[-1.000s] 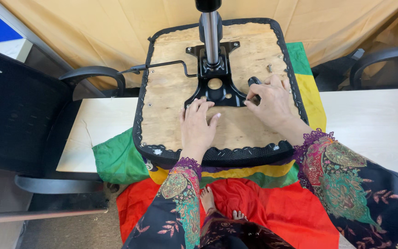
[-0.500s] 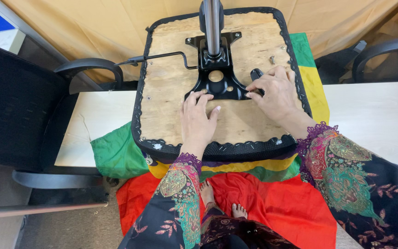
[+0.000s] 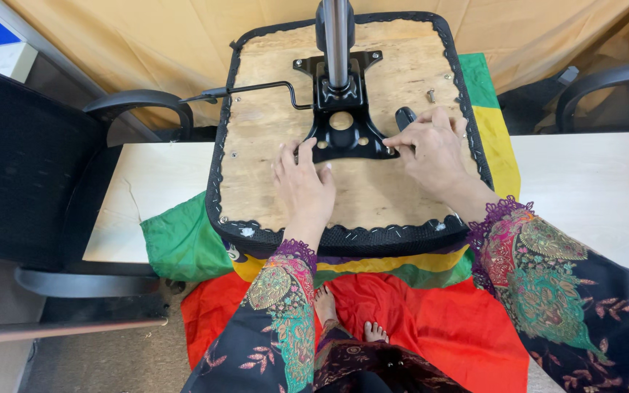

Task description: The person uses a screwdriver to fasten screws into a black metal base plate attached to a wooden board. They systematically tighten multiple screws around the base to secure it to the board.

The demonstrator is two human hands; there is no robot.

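Observation:
An upturned office chair seat (image 3: 373, 196) lies on a table, its plywood underside up, edged in black fabric. A black metal mechanism plate (image 3: 343, 135) with a silver column (image 3: 336, 36) is mounted in its middle. My left hand (image 3: 303, 185) rests flat on the plywood, fingertips touching the plate's near left corner. My right hand (image 3: 431, 149) pinches at the plate's right corner, beside a black knob (image 3: 405, 116); whatever small part it holds is hidden by the fingers. A thin black lever (image 3: 256, 91) runs left from the plate. A loose bolt (image 3: 431, 94) stands on the plywood.
A green, yellow and red cloth (image 3: 183, 244) lies under the seat and hangs to the floor. A black mesh chair back (image 3: 23, 160) with an armrest (image 3: 136, 102) stands at left. Another black armrest (image 3: 606, 80) is at right. A pale tabletop (image 3: 591, 189) extends both sides.
The view has shifted slightly, so the seat sits higher in frame. My right hand's fingers have drawn together at the plate's right corner. My left hand stays pressed near the plate.

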